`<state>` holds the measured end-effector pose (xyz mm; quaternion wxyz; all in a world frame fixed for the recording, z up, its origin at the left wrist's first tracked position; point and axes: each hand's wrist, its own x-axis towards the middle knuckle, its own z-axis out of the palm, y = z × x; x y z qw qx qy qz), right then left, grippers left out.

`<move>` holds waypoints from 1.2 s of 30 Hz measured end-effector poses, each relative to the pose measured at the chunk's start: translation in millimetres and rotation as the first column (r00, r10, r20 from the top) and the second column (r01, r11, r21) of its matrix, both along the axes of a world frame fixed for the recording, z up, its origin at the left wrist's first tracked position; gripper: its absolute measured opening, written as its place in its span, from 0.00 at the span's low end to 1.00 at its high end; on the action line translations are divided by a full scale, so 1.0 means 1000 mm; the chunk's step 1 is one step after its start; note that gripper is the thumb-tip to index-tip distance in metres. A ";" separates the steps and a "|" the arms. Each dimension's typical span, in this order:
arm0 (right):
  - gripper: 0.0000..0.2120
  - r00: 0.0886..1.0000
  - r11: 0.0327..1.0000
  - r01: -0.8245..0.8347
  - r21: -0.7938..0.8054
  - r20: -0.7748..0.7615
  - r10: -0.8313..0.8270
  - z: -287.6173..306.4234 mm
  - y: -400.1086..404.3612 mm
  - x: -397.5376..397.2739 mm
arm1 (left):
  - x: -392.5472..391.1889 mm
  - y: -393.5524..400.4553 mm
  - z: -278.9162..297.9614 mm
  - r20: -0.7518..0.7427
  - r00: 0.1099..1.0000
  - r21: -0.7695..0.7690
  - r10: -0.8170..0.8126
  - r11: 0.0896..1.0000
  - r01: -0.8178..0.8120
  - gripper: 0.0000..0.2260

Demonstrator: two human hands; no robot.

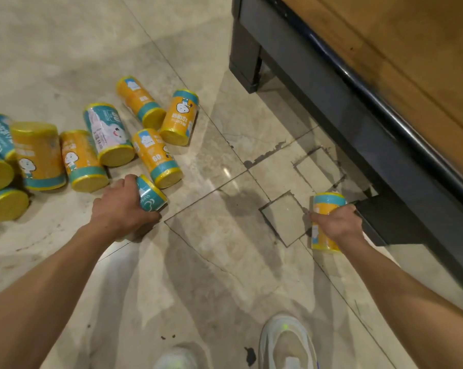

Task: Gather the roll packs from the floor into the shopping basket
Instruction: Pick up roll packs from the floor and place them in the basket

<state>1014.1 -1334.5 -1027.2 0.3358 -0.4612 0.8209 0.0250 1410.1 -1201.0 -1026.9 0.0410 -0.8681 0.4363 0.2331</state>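
Several orange, teal and yellow roll packs lie scattered on the tiled floor (pixel 225 235) at the left, among them one lying pack (pixel 155 158) near my left hand and another (pixel 181 117) farther back. My left hand (pixel 121 209) grips a teal-ended roll pack (pixel 150 194) low at the floor. My right hand (pixel 336 223) holds an orange roll pack (pixel 324 222) upright near the shelf base. No shopping basket is in view.
A dark shelf unit (pixel 344 102) with a wooden top runs along the right side, its foot close to my right hand. My white shoes (pixel 286 342) stand at the bottom edge. Floor tiles show cracked joints and dark spots.
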 end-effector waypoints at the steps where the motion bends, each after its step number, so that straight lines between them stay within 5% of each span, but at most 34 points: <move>1: 0.46 1.000 1.000 -0.006 -0.007 0.000 0.006 0.000 0.000 0.001 | -0.001 0.000 0.000 0.001 1.000 -0.001 -0.005 1.000 0.005 0.46; 9: 0.41 0.999 0.999 -0.024 -0.044 0.024 0.025 0.002 0.007 0.006 | -0.009 -0.002 0.008 -0.032 0.999 -0.028 -0.034 0.999 0.033 0.45; 15: 0.36 0.996 0.995 -0.068 -0.076 0.057 0.073 0.079 0.024 0.029 | -0.031 -0.001 0.080 -0.096 0.991 -0.081 -0.091 0.993 0.083 0.40; 20: 0.35 0.984 0.986 -0.141 -0.093 0.096 0.150 0.222 0.039 0.050 | -0.064 -0.011 0.222 -0.170 0.972 -0.181 -0.162 0.975 0.131 0.39; 26: 0.34 0.981 0.980 -0.089 -0.176 0.157 0.117 0.460 0.066 0.052 | -0.092 -0.017 0.465 -0.248 0.949 -0.239 -0.194 0.962 0.134 0.42; 31: 0.35 0.975 0.968 -0.095 -0.233 0.176 0.138 0.666 0.102 0.038 | -0.101 -0.006 0.658 -0.195 0.921 -0.274 -0.338 0.920 0.280 0.42; 36: 0.31 0.968 0.945 -0.036 -0.324 0.225 0.114 0.803 0.134 0.012 | -0.134 -0.006 0.805 -0.159 0.841 -0.369 -0.517 0.821 0.435 0.32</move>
